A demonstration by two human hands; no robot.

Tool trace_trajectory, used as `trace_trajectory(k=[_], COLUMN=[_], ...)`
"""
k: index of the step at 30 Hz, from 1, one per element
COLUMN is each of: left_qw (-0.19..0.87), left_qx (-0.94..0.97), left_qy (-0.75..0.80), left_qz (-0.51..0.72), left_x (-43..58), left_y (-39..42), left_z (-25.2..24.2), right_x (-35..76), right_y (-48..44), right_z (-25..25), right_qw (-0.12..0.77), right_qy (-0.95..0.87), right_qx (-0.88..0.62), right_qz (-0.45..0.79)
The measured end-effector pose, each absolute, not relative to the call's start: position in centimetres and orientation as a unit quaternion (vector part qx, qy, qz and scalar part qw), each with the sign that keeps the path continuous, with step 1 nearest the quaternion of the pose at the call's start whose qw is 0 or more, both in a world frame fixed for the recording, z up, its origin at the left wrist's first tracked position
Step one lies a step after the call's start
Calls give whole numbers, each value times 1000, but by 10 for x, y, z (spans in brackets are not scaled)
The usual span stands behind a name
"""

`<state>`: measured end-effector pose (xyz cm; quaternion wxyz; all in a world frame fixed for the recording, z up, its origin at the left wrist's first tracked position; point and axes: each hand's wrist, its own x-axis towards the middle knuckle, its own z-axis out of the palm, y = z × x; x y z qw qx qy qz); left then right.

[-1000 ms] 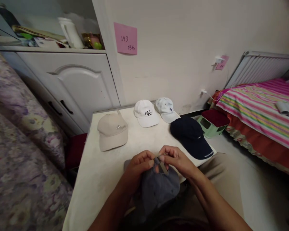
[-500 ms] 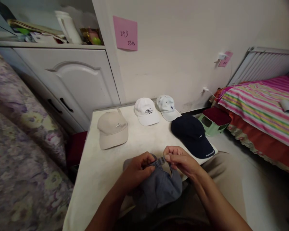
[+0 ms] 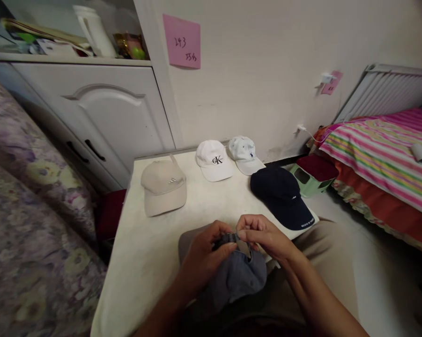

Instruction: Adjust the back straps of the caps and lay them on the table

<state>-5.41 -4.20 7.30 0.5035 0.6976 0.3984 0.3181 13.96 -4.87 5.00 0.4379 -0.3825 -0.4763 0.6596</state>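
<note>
A grey cap (image 3: 237, 276) lies at the near edge of the pale table (image 3: 144, 252), its back strap turned up toward me. My left hand (image 3: 205, 252) pinches the strap from the left, and my right hand (image 3: 263, 234) pinches its buckle end from the right; both hands are closed on it. Farther back on the table rest a beige cap (image 3: 164, 187), a white cap with a black logo (image 3: 213, 160), a pale blue cap (image 3: 244, 154) and a navy cap (image 3: 283, 196).
A white cabinet (image 3: 101, 117) with a cluttered shelf stands behind the table at the left. A flowered sofa (image 3: 31, 220) runs along the left. At the right are a green stool (image 3: 311, 175) and a striped bed (image 3: 379, 154). A pink note (image 3: 181, 40) hangs on the wall.
My two hands have drawn closer together on the grey cap's strap, and the loose strap end that hung down now sits between my fingers. The view has tilted slightly.
</note>
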Motion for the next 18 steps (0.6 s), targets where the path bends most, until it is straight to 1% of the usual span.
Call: trace_trajectory(k=[2,7,9,15,18], left_qw=[514,612,625,535,514], left_qx=[687,616,603,671,689], left_qy=[400,370,358,383,383], left_qz=[323,331,343,342,339], left_x=[-56,-60,-60,-58,-59], left_y=[-41,-40,-40,-44,-44], left_z=[72,71,71,76,77], right_x=[139,135,134,130,128], right_y=[-49,-49,-49,-50,-51], right_z=[50,49,50,52,51], right_qw=[440,463,465,470,472], right_qy=[-472,-455,-450,-424,-420], right_qx=[-380,-385,-379,-370,-366], right_qz=[662,656,662,679,683])
